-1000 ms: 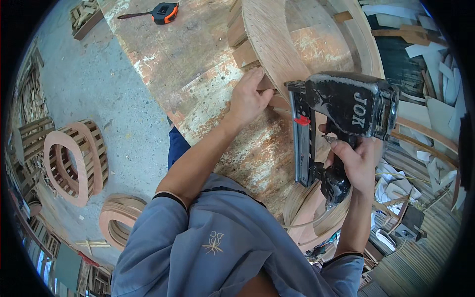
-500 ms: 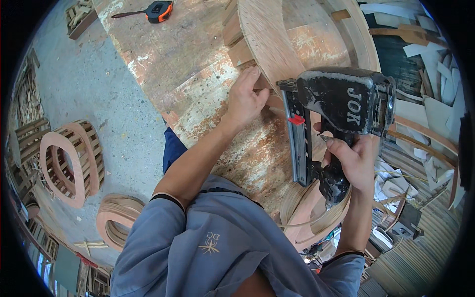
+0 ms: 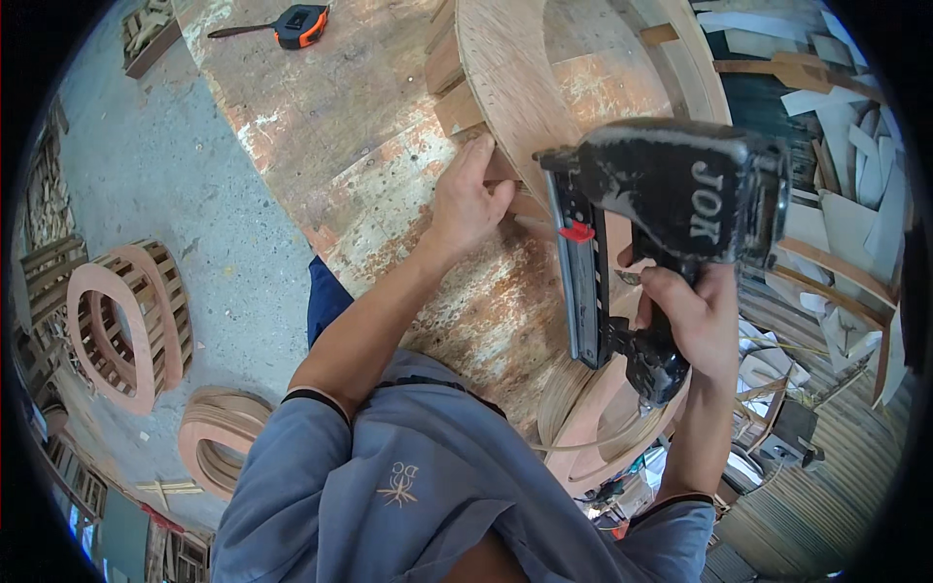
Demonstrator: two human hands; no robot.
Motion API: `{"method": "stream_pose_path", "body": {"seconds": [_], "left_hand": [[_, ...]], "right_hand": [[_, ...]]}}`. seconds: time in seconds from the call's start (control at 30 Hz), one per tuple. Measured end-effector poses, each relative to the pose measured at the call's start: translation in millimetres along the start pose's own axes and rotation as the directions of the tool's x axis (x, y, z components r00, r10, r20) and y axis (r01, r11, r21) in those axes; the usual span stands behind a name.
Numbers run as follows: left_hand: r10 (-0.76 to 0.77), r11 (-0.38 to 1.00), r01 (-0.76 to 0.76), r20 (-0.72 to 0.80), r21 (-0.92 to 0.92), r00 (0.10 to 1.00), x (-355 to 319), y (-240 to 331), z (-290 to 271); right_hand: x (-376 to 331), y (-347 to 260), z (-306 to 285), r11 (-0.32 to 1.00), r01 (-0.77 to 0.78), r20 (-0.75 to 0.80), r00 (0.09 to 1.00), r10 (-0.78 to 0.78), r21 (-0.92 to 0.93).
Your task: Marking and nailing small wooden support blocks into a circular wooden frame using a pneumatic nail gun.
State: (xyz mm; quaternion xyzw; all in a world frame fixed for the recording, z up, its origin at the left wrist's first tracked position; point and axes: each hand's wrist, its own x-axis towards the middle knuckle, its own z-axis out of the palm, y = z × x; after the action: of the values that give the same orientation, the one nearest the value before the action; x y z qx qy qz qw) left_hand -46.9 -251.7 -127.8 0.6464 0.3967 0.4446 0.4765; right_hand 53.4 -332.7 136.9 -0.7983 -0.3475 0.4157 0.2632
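Observation:
A curved plywood ring point(image 3: 510, 83) lies over short wooden blocks point(image 3: 459, 109) on the worktable. At the ring's near left edge, my left hand point(image 3: 462, 206) is closed with thumb and fingertips about a small wooden slat point(image 3: 501, 167) tucked beneath it. My right hand point(image 3: 705, 316) is wrapped around the handle of a black nail gun point(image 3: 656, 185) with a red catch on its magazine. The gun's nose is over the ring's near edge, close to my left hand; whether it touches the wood I cannot tell.
A tape measure point(image 3: 300, 26) lies on the scuffed worktable point(image 3: 340, 117). Stacked oval wooden rings point(image 3: 583, 457) stand by the table's near edge. On the floor at left are a slatted oval frame point(image 3: 83, 330) and more stacked rings point(image 3: 199, 457). Offcuts point(image 3: 855, 165) pile up at right.
The whole view has shifted slightly, so table and ring appear farther left. The nail gun's rear has swung a little to the right and blurs. Both hands keep their grips.

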Motion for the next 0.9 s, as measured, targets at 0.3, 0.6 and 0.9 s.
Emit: {"method": "stream_pose_path", "body": {"seconds": [0.3,0.6,0.9], "left_hand": [[0.032,0.997,-0.035,0.038,0.070,0.999,-4,-9,3],[-0.037,0.998,0.040,0.072,-0.044,0.997,-3,-9,-11],[0.003,0.982,0.008,0.060,-0.189,0.998,-2,-12,-29]], "right_hand": [[15,-8,6,1.000,0.007,0.035,0.999,-0.007,0.011],[7,-14,5,1.000,0.026,0.010,1.000,-0.026,-0.013],[-41,8,-13,0.993,-0.105,-0.156,0.983,0.095,-0.056]]}}
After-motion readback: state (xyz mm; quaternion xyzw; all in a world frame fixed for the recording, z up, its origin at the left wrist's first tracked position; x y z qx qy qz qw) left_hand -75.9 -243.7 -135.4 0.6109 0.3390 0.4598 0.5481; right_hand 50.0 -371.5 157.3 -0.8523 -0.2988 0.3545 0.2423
